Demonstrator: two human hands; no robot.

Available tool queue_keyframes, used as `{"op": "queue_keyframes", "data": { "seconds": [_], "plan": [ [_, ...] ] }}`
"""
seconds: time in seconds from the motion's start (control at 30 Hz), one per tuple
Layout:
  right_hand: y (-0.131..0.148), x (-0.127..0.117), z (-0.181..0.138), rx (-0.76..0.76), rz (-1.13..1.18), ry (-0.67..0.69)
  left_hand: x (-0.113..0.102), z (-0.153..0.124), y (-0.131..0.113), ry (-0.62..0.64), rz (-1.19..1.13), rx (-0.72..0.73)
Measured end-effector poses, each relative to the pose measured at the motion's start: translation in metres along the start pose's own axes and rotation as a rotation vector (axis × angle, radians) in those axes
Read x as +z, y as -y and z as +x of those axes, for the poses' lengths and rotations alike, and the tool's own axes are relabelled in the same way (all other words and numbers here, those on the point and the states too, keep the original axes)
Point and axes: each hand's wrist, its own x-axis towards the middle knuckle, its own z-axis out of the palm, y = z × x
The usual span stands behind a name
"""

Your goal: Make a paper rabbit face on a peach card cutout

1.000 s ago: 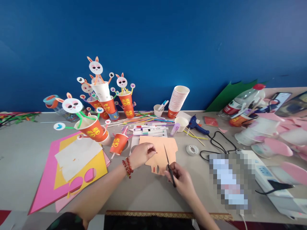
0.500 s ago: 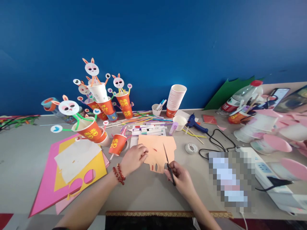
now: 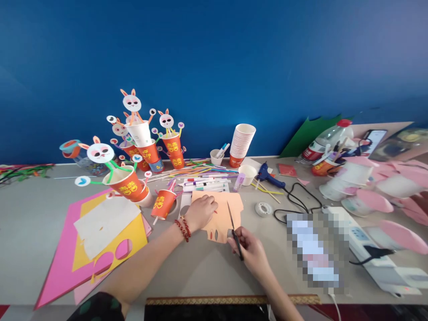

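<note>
My left hand (image 3: 202, 212) is over the left part of a light orange sheet of paper (image 3: 236, 205), its fingers bent together. A small red-and-orange paper piece (image 3: 216, 212) shows right at its fingertips, mostly covered by them. In my right hand (image 3: 250, 248) are black-handled scissors (image 3: 232, 216), gripped by the handles, the blades pointing away over the sheet. The sheet's near edge has cut-outs and a small red mark, close to the scissors.
Decorated red cups (image 3: 129, 185) with paper rabbit heads stand at left, near pink and yellow sheets (image 3: 53, 261). Behind lie markers (image 3: 207, 183) and straws. A cup stack (image 3: 242, 140), blue glue gun (image 3: 269, 174), tape roll (image 3: 264, 209) and power strip (image 3: 359, 236) are to the right.
My left hand has moved right and forward, bringing its fingertips down to the small paper piece. My right hand keeps the scissors in nearly the same place. The view has shifted slightly.
</note>
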Motion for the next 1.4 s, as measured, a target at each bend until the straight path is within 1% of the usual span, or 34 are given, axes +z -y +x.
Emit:
{"op": "queue_keyframes", "data": {
  "seconds": [0.17,0.3,0.37,0.47,0.6,0.7,0.77,0.8,0.87,0.93,1.0,1.07,1.1,1.13,1.17,1.2,1.23,1.3,1.37,1.4],
  "plan": [
    [-0.006,0.000,0.001,-0.003,-0.006,-0.004,-0.002,0.003,0.001,0.047,0.030,0.031],
    [-0.009,0.000,0.000,-0.026,0.019,0.009,-0.007,0.004,0.000,0.038,-0.002,0.043],
    [-0.009,-0.001,-0.003,-0.047,0.039,0.010,-0.009,0.009,-0.004,0.030,-0.039,0.056],
    [-0.006,-0.004,-0.008,-0.114,0.081,0.048,-0.008,0.028,-0.018,0.026,-0.112,0.116],
    [-0.003,-0.006,-0.013,-0.229,0.096,0.115,0.003,0.067,-0.049,0.072,-0.205,0.275],
    [-0.002,-0.006,-0.014,-0.240,0.061,0.133,0.013,0.089,-0.066,0.081,-0.219,0.323],
    [-0.002,-0.007,-0.015,-0.228,0.050,0.135,0.015,0.094,-0.069,0.059,-0.222,0.322],
    [-0.002,-0.007,-0.015,-0.225,0.054,0.134,0.015,0.091,-0.067,0.040,-0.226,0.312],
    [-0.002,-0.008,-0.015,-0.229,0.065,0.129,0.009,0.078,-0.058,-0.004,-0.240,0.278],
    [-0.001,-0.009,-0.015,-0.233,0.064,0.125,0.000,0.054,-0.044,-0.044,-0.260,0.224],
    [-0.002,-0.010,-0.015,-0.234,0.062,0.098,-0.008,0.021,-0.028,-0.094,-0.268,0.137],
    [-0.003,-0.011,-0.014,-0.245,0.076,0.027,-0.013,-0.014,-0.013,-0.162,-0.264,0.017],
    [-0.004,-0.011,-0.013,-0.258,0.086,-0.011,-0.013,-0.031,-0.008,-0.215,-0.266,-0.065],
    [-0.005,-0.011,-0.011,-0.277,0.097,-0.041,-0.011,-0.046,-0.003,-0.305,-0.312,-0.180],
    [-0.006,-0.010,-0.010,-0.298,0.105,-0.050,-0.008,-0.059,0.000,-0.375,-0.361,-0.265],
    [-0.007,-0.009,-0.009,-0.317,0.108,-0.040,-0.004,-0.068,0.002,-0.417,-0.409,-0.324],
    [-0.007,-0.008,-0.008,-0.332,0.101,-0.016,0.000,-0.075,0.002,-0.450,-0.467,-0.374],
    [-0.007,-0.005,-0.007,-0.349,0.051,0.039,0.009,-0.080,0.002,-0.484,-0.598,-0.436],
    [-0.004,-0.002,-0.006,-0.356,-0.028,0.059,0.015,-0.076,0.001,-0.533,-0.739,-0.471],
    [-0.003,-0.001,-0.006,-0.358,-0.059,0.056,0.016,-0.074,0.000,-0.577,-0.810,-0.491]
  ]
}}
